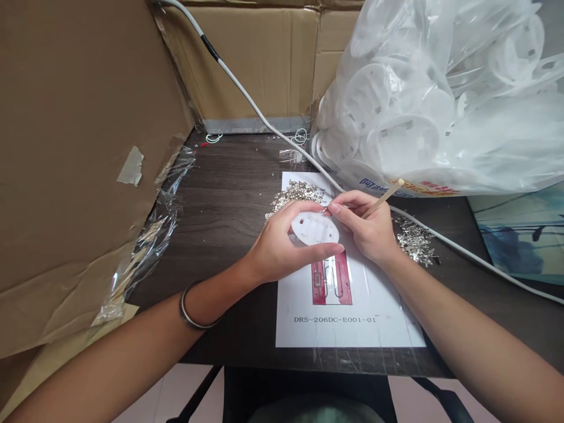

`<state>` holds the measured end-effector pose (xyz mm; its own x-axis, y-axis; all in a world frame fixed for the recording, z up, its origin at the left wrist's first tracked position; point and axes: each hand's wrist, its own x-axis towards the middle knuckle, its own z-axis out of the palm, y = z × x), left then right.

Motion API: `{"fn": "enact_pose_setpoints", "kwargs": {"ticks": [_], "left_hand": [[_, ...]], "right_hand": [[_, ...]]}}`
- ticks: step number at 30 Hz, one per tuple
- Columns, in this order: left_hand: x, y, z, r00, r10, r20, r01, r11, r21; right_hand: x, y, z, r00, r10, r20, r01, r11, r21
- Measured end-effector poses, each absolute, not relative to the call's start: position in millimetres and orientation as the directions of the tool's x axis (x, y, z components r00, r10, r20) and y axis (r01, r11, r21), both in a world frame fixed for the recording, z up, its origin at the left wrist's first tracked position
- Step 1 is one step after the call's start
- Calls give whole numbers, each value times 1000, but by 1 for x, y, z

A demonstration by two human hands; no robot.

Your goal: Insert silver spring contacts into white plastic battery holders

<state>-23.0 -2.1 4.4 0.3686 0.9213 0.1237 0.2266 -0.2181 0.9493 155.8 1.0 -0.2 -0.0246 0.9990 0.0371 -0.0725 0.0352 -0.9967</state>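
My left hand [282,247] grips a white round plastic part [315,228] between thumb and fingers, just above a printed sheet [348,320] taped to the dark table. My right hand [368,226] pinches a small metal clip at the part's upper edge and also holds a thin wooden stick [388,195] that points up and right. A metal bracelet [191,311] circles my left wrist. The sheet carries a red picture with a clip and the label DRS-206DC-E001-01.
Piles of small metal clips lie behind my hands [295,192] and to the right [416,239]. A big clear bag of white plastic discs [436,100] fills the back right. Cardboard walls [74,147] stand left and behind. A white cable [264,117] runs diagonally across the table [224,200].
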Motion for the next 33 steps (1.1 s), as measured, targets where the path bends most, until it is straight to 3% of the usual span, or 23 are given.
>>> {"fn": "enact_pose_setpoints", "kwargs": {"ticks": [8, 33], "left_hand": [[-22, -2, -4, 388, 921, 34, 110, -83, 990], [-27, -1, -3, 483, 843, 237, 47, -295, 954]], "right_hand": [[156, 1, 0, -129, 991, -31, -107, -45, -993], [159, 0, -2, -260, 966, -7, -79, -29, -996]]}}
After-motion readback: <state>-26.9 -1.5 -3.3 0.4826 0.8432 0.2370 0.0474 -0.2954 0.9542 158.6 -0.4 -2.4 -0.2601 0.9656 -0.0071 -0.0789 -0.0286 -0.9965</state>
